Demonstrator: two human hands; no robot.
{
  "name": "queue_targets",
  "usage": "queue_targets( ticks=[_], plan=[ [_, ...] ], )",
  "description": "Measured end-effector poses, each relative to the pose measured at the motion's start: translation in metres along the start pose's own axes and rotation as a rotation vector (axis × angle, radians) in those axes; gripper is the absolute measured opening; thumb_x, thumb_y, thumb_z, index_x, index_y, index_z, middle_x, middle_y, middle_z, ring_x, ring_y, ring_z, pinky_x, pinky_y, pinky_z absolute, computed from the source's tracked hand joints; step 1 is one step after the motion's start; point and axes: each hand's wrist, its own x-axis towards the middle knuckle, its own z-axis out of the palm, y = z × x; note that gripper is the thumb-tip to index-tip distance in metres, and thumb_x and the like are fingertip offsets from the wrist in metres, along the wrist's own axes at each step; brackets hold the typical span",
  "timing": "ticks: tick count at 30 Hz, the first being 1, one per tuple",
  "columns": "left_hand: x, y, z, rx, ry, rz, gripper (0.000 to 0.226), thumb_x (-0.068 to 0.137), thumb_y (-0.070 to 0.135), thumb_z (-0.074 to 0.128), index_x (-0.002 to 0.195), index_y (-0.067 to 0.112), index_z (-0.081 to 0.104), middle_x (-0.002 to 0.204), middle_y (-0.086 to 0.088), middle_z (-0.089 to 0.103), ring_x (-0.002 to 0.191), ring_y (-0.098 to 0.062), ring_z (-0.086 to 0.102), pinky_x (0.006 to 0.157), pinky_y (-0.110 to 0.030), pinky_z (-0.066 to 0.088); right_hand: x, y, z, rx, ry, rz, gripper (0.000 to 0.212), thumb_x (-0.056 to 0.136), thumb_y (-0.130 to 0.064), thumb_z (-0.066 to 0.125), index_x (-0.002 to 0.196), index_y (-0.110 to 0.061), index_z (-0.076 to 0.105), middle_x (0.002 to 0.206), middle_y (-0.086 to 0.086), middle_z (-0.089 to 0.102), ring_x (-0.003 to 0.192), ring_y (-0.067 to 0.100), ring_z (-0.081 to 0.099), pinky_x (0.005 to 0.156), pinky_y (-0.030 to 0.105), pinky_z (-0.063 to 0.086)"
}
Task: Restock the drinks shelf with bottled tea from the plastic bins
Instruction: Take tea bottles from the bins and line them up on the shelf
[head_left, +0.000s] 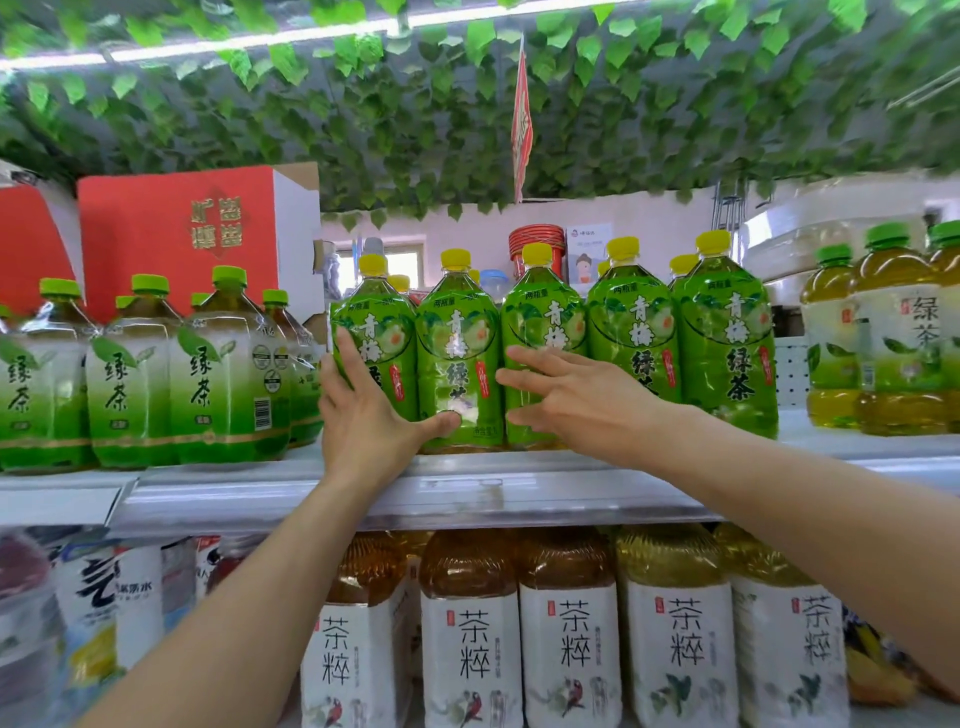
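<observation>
Squaring up the front row calls for light, even pressure, and both hands are placed for it. The left hand (363, 410) lies with straight fingers up the first yellow-capped plum green tea bottle (375, 343), its thumb stretched toward 3 o'clock onto the base of the second bottle (457, 348); it touches more than it grasps. The right hand (576, 395) is spread and relaxed, fingertips reaching toward 9 o'clock against the third bottle (543, 338), holding nothing.

To do this well, I would press low on the bottles so they slide rather than tip, keep the labels facing out, and close the gaps so shoulders touch along the shelf edge (415, 493).

Counting: five plum tea bottles stand in the front row, with more yellow caps partly visible behind; how many I cannot tell. At 9 o'clock, three green-capped green tea bottles (228, 364) front their row, with a fourth cut off by the frame edge; at 3 o'clock stand at least two more. Below, at 6 o'clock, five white-labelled tea bottles (470, 639) line the lower shelf. No plastic bin is in view.
</observation>
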Motion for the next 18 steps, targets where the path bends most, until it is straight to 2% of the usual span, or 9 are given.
queue_targets(
  ticks=[2,4,7,9,18],
  plan=[
    [0.0,-0.001,0.0,0.003,0.002,0.0,0.153,0.054,0.065,0.088,0.154,0.031,-0.024,0.167,-0.008,-0.005,0.151,-0.04,0.012,0.112,-0.059,0.032,0.003,0.0,0.002,0.003,0.001,0.012,0.039,0.102,-0.019,0.045,0.138,-0.032,0.054,0.163,0.004,0.02,0.152,0.025,0.004,0.122,0.04,0.01],
    [0.001,-0.001,0.001,0.005,0.003,0.001,0.153,0.054,0.066,0.087,0.154,0.031,-0.024,0.167,-0.008,-0.005,0.151,-0.04,0.012,0.112,-0.058,0.032,0.004,0.0,0.001,0.009,0.026,0.02,0.036,0.1,-0.023,0.052,0.134,-0.032,0.059,0.16,0.005,0.028,0.151,0.025,0.012,0.12,0.041,0.018],
    [0.0,-0.001,0.001,0.003,0.005,0.003,0.154,0.053,0.067,0.087,0.154,0.031,-0.023,0.167,-0.008,-0.004,0.151,-0.04,0.013,0.113,-0.058,0.032,0.006,-0.004,0.0,-0.054,0.124,0.072,0.028,0.084,-0.031,0.073,0.111,-0.023,0.073,0.133,0.009,0.058,0.132,0.029,0.047,0.104,0.043,0.044],
    [0.0,-0.001,0.001,0.0,0.008,0.003,0.154,0.052,0.067,0.087,0.154,0.031,-0.023,0.167,-0.008,-0.004,0.151,-0.039,0.014,0.112,-0.058,0.032,0.007,-0.006,-0.001,-0.018,0.2,0.151,0.035,0.069,-0.033,0.084,0.099,-0.016,0.075,0.117,0.01,0.065,0.116,0.03,0.058,0.092,0.043,0.052],
    [-0.001,0.002,-0.002,0.005,0.005,-0.01,0.155,0.053,0.064,0.088,0.155,0.028,-0.022,0.167,-0.007,-0.003,0.151,-0.039,0.015,0.112,-0.057,0.034,0.022,-0.012,0.002,-0.03,0.183,0.163,0.045,0.082,-0.042,0.071,0.116,-0.014,0.066,0.136,0.009,0.048,0.133,0.029,0.037,0.102,0.042,0.038]
  ],
)
